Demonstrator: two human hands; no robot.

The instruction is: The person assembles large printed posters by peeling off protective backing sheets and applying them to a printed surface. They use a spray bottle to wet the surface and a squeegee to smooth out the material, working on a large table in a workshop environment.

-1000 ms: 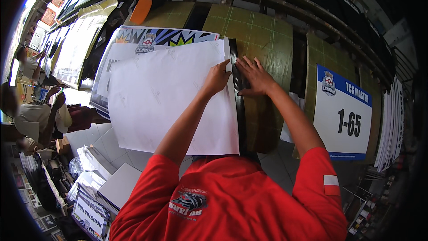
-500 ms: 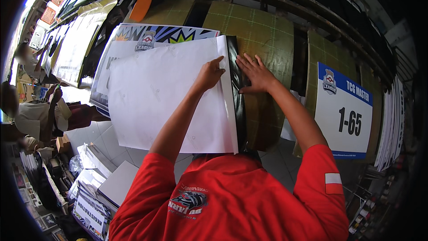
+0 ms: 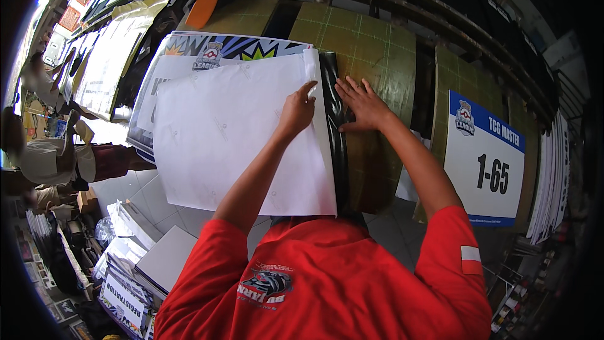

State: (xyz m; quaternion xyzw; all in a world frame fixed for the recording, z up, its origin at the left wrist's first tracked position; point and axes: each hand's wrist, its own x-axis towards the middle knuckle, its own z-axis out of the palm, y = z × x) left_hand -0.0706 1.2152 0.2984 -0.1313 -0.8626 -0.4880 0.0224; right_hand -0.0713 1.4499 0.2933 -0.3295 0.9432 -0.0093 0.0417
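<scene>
White backing sheet (image 3: 233, 145) pinched at its edge by left hand (image 3: 297, 112); right hand (image 3: 365, 107) spread flat on black film (image 3: 336, 151). Peel slowly, keep film pressed.

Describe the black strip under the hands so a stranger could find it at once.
Start at the green gridded cutting mat on the table. Along its left side runs the glossy black strip, beside the big white sheet. The right hand presses it; nothing else nearby is narrow, dark and shiny.
</scene>
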